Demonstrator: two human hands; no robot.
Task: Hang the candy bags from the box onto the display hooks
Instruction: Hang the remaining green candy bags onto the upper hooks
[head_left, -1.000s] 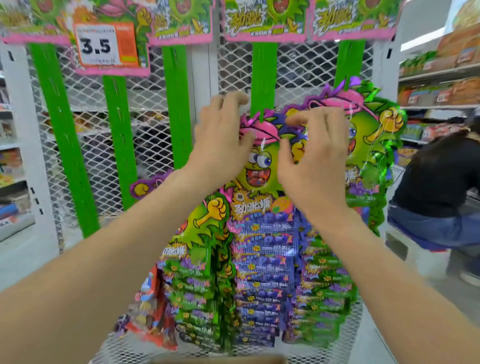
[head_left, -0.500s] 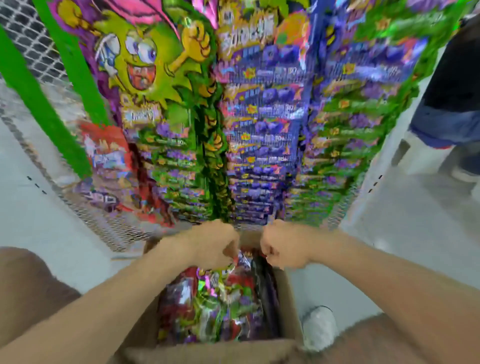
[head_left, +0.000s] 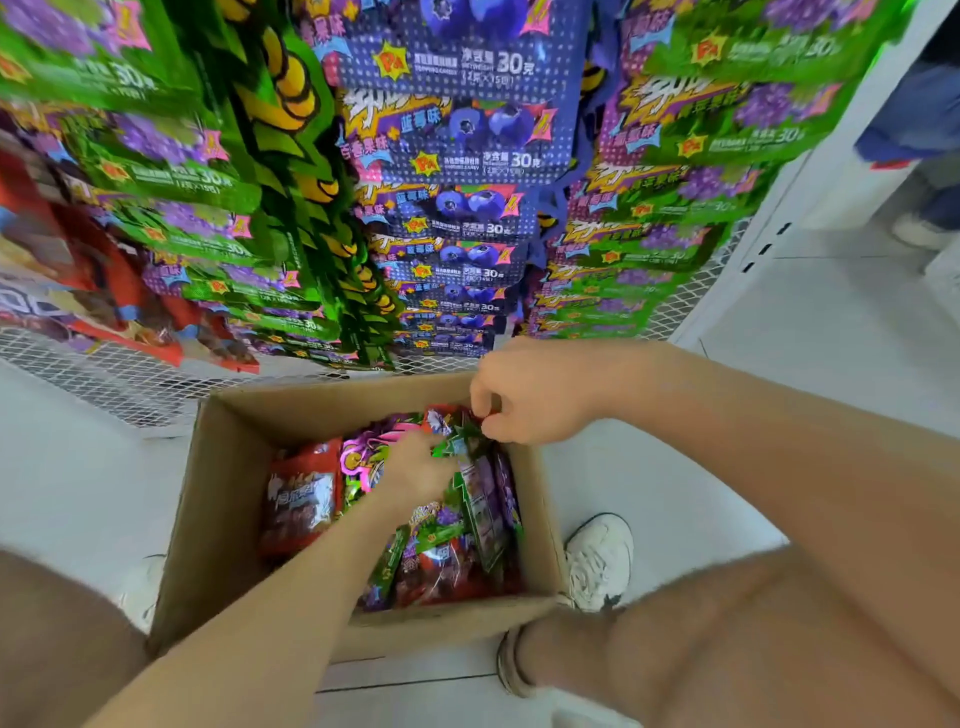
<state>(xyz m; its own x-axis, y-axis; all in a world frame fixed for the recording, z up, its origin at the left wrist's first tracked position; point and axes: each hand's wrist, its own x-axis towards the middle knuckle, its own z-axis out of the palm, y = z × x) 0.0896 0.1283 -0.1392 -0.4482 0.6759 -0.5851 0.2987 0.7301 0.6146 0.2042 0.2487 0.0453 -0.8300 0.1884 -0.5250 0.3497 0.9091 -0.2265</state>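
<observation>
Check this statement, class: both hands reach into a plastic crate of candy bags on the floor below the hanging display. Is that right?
One detail is wrong: the container is a cardboard box, not a plastic crate. The head view shows the left hand and right hand reaching into it among the candy bags, on the floor below the hanging display.

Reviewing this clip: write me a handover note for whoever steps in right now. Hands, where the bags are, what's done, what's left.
Left hand: down in the box, on the bags; grip unclear.
Right hand: at the box's far right corner, pinching the top of a green bag.
Bags: many left in the box, red ones on the left, green and purple on the right. The display above already carries hung green and blue bags.
Done: part of the display filled.
Left: lift this bag out, hang it, then the rest.
</observation>
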